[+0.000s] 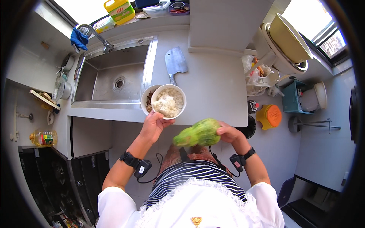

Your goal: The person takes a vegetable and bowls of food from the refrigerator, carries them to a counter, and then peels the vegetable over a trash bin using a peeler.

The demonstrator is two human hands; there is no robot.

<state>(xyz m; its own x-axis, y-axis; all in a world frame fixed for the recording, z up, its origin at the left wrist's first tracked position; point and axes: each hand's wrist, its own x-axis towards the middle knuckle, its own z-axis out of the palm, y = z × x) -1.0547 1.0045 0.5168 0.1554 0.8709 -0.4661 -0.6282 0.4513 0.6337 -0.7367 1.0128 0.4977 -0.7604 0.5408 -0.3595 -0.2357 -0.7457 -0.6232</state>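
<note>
A white bowl of cooked rice [168,101] is in the grasp of my left hand [154,126], the thumb at its near rim and the fingers below. It overlaps a second white bowl [145,98] holding brown food, most of which is hidden. My right hand [229,132] grips the wide end of a large green vegetable [201,133], likely a gourd, blurred and held in front of the counter's edge. Beyond the bowls a cleaver [175,61] lies flat on the counter [215,85], its handle partly covered by the rice bowl.
On the left is a steel sink [114,71] with a faucet [98,35] and a blue cloth [79,39]. A yellow jug [119,12] stands on the sill. Basins [289,40] top a rack at right, and an orange-topped stool [269,116] is on the floor.
</note>
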